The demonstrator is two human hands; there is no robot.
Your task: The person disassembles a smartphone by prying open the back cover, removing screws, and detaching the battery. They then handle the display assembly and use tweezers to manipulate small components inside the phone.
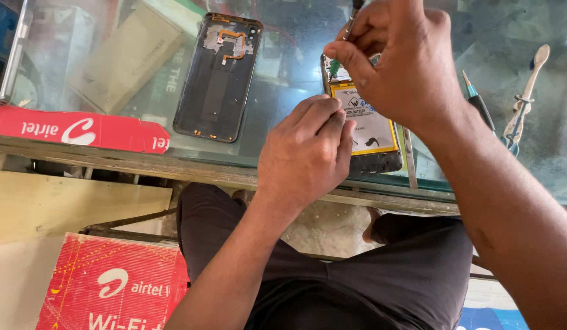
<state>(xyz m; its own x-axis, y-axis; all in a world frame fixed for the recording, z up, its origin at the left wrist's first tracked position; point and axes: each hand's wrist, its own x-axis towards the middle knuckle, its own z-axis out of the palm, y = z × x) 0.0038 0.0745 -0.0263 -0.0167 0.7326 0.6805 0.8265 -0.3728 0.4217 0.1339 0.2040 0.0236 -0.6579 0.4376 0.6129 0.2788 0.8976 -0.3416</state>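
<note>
Opened phone (369, 131) face-down near the glass counter (283, 79) front edge, battery (368, 122) exposed. Left hand (308, 153) curled shut, knuckles pressing on the phone's lower left. Right hand (399, 55) pinching a thin screwdriver (352, 21) over the phone's upper end, tip hidden behind the fingers. Risks, judged: tip slipping and scoring the board or puncturing the battery; loose screws rolling off glass; phone sliding off the edge if pressure shifts. Count: one opened phone, one detached back cover (216, 76) well to the left, one spare green-tipped driver (479, 104), one white pry tool (525, 98), two hands.
</note>
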